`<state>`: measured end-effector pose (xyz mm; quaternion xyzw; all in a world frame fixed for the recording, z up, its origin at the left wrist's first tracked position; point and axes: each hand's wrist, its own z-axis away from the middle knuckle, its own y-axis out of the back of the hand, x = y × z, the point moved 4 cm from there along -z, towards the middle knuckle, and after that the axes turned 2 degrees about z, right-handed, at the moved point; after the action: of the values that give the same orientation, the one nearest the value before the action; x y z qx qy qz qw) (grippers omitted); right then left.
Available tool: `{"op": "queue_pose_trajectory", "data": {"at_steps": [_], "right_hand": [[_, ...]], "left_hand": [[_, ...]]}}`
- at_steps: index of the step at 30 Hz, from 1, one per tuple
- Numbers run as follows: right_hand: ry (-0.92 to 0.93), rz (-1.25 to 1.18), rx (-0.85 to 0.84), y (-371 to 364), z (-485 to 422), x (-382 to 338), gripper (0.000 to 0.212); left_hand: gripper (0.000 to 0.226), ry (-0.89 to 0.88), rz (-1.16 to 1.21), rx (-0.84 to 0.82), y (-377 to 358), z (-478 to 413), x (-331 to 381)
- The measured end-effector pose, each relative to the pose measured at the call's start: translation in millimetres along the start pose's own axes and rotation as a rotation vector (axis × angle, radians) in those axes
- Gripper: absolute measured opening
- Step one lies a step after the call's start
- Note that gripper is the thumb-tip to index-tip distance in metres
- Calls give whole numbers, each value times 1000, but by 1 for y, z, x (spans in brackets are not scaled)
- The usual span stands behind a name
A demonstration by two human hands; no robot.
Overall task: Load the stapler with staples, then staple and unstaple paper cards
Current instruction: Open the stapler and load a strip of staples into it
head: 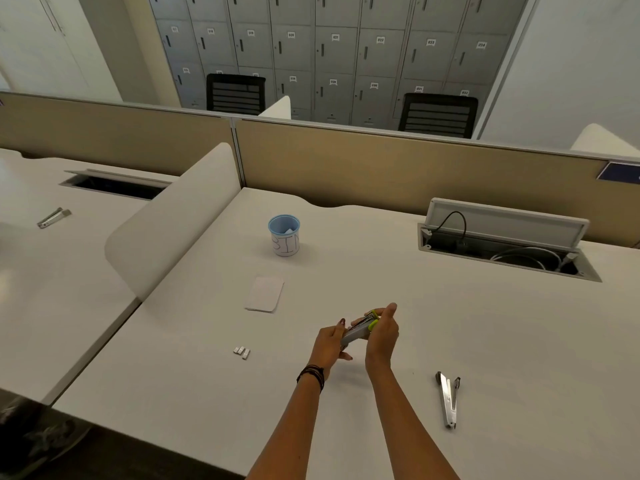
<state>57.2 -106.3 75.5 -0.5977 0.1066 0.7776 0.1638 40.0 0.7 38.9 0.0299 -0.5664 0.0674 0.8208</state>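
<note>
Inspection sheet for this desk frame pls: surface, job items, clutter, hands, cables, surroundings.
Surface: white desk, partition along the back.
Job's things: stapler held off the desk; staple strips lying left of the hands; paper cards stacked beyond them; staple remover lying at right.
Clutter: blue-rimmed cup with paper inside; metal tool on the neighbouring desk.
Hands: left hand and right hand both grip the stapler.
Cables: black cable and white cable in the open desk hatch.
Surroundings: numbered lockers, two black chairs.
</note>
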Motion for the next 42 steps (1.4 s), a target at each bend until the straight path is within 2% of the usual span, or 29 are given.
{"op": "queue_pose_trajectory", "data": {"at_steps": [17,33,42], "right_hand": [[128,116,166,12,-4,-9,56],[158,231,262,35,-11,-7,57],[149,249,291,67,-10,-16,60]], "left_hand": [[40,27,31,-28,-13,5,-4],[44,68,52,-93,-41,25,2],[38,71,57,-128,-71,37,1]]}}
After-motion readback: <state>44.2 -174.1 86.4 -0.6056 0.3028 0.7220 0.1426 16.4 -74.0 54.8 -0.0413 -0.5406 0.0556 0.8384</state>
